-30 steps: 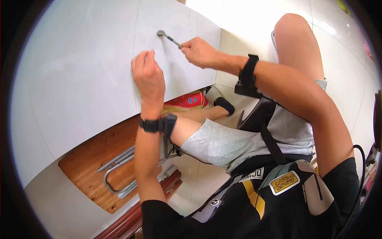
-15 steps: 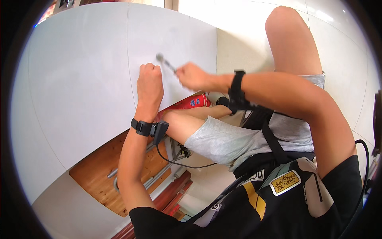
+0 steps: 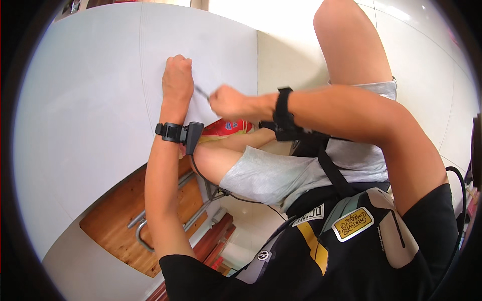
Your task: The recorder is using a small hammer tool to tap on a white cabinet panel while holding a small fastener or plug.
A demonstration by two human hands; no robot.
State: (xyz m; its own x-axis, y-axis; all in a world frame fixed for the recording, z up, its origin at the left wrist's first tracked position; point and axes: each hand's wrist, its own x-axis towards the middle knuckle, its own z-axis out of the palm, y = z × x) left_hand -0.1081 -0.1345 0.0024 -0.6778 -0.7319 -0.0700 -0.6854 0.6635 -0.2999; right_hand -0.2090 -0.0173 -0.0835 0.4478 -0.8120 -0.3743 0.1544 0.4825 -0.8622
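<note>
White surface (image 3: pixel 90 100), one, big, fills the left half; pale tiled floor (image 3: pixel 427 75) on the right. One person, two bare hands, both over the white surface. Left hand (image 3: pixel 177 83): back to camera, fingers curled in, tips hidden; cannot tell if they pinch anything. Right hand (image 3: pixel 230 102): blurred, fingers clenched around one thin tool (image 3: pixel 201 93). Tool count 1, sits between the two hands, dark shaft slanting up-left out of the right fist; far end hidden by the left hand, contact unclear. Two black wrist straps, one per arm: left strap (image 3: pixel 170 132) with one dark box (image 3: pixel 195 137) on it, right strap (image 3: pixel 284 108). One red package (image 3: pixel 238 125) below the surface's near edge. Two bare knees, one pair of grey shorts (image 3: pixel 271 178). One wooden panel (image 3: pixel 105 228) at lower left, metal tubing (image 3: pixel 136 219) against it, exact number of tubes unclear.
</note>
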